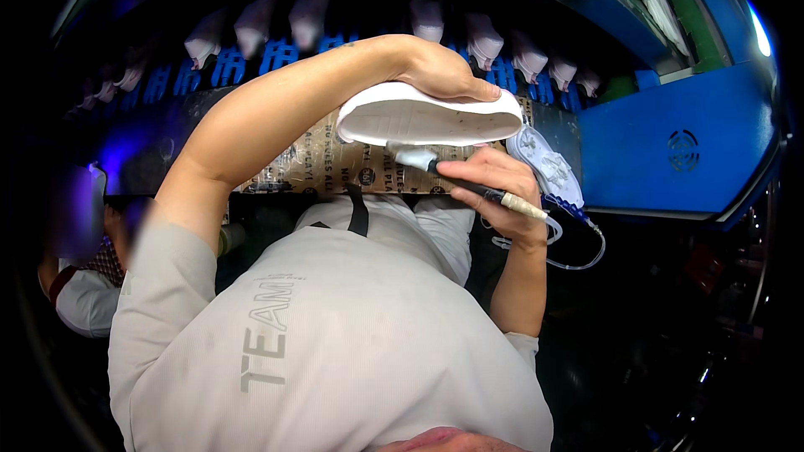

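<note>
A white shoe sole point(431, 120) is tilted so its hollow inner side faces me. From its far side my left hand point(444, 75) grips it, thumb along the upper right rim. My right hand point(496, 188) is closed round the dark handle of a brush point(419, 158), which has tape and a thin clear tube at its rear end. The brush's pale, wet-looking bristles are just below the sole's near rim, toward its left; whether they touch it I cannot tell. Most of my left fingers are hidden behind the sole.
A bench covered in printed brown tape point(314, 159) lies under my hands. Beyond it, pale shoe uppers point(255, 25) stand in a row by blue holders point(279, 56). To the right are a white-smeared container point(543, 163) and a blue machine housing point(670, 142). Another person point(88, 293) is at left.
</note>
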